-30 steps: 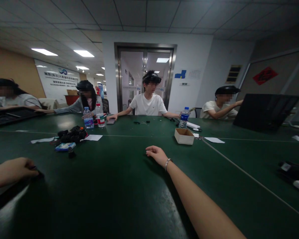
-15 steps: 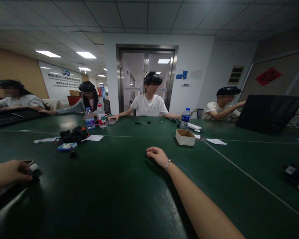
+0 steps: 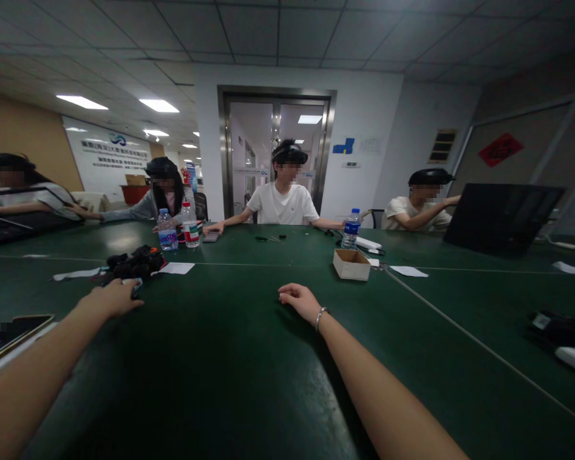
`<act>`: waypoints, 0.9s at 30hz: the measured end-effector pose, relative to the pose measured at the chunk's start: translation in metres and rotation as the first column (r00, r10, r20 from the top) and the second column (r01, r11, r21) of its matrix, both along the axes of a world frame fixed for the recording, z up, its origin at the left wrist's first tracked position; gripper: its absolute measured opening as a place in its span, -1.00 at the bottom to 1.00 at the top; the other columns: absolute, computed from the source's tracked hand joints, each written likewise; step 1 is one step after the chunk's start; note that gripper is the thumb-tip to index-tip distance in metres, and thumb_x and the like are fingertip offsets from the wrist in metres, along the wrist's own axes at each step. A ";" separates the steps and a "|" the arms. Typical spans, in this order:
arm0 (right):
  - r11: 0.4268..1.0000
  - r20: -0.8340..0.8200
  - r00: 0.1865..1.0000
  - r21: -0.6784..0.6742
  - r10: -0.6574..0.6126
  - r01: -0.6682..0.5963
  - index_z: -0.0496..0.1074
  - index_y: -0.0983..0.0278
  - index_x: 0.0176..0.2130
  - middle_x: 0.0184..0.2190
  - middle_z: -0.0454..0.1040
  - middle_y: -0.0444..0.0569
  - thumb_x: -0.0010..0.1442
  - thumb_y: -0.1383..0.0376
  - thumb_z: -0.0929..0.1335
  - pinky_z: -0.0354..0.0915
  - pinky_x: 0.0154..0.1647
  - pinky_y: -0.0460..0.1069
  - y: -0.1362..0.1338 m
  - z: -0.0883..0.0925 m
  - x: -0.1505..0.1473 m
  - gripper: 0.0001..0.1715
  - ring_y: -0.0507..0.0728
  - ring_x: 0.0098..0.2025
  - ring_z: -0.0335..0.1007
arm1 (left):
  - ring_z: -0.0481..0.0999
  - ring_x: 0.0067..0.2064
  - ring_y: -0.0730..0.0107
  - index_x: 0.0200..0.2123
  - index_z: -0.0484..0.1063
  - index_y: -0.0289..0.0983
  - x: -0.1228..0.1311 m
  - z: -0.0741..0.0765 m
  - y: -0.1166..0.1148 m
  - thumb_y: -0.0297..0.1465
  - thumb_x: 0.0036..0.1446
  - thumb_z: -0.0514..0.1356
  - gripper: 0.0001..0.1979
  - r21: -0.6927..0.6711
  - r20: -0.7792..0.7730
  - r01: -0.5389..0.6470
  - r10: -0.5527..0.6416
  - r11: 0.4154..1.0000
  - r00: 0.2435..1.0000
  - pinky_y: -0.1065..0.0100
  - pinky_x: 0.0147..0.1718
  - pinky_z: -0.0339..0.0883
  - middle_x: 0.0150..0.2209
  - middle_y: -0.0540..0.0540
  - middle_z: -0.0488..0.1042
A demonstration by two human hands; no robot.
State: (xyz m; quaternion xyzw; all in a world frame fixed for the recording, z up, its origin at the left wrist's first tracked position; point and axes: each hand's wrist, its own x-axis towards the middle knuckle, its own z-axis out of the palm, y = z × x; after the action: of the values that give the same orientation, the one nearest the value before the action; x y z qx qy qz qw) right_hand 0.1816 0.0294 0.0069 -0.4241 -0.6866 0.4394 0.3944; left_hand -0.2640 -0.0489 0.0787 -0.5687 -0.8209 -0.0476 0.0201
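Note:
My left hand [image 3: 115,298] reaches over the small blue-and-white packet [image 3: 137,286], hiding most of it. Its fingers curl down at the packet's near side, and what they grip is hidden. Just behind it lies a heap of black straps or gear [image 3: 134,260]. On the green tabletop rests my right hand [image 3: 299,301], loosely bent with nothing in it and a silver bracelet at the wrist. Beyond it to the right stands a small open cardboard box [image 3: 351,266]. A phone [image 3: 12,338] lies at the left edge, partly behind my left forearm.
Two bottles [image 3: 167,231] stand past the black heap; another water bottle [image 3: 351,230] is behind the box. Paper sheets [image 3: 176,268] lie around. A large black screen [image 3: 503,217] rises at right. Several people wearing headsets sit across the table [image 3: 220,358].
My left hand has moved from beside the phone, rightward and forward, to the blue-and-white packet. My right hand stays in place. The view has shifted slightly.

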 end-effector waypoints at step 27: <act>0.989 0.129 0.991 0.144 -0.026 0.007 0.43 0.30 -0.22 -0.32 0.47 -0.05 -0.12 0.35 0.41 0.29 -0.31 -0.05 -0.004 0.003 -0.004 -0.64 0.00 -0.39 0.33 | 0.48 -0.41 0.43 -0.28 0.38 -0.30 0.281 -0.064 0.045 -0.36 -0.03 0.20 -0.79 0.490 0.787 0.288 -0.559 0.823 0.259 0.42 -0.39 0.32 -0.44 -0.06 0.47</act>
State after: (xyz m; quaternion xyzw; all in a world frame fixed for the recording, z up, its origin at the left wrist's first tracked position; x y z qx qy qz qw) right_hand 0.1780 0.0252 0.0096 -0.4282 -0.7372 0.3568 0.3819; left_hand 0.0171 -0.0036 0.0151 -0.6392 -0.4945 -0.4549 -0.3741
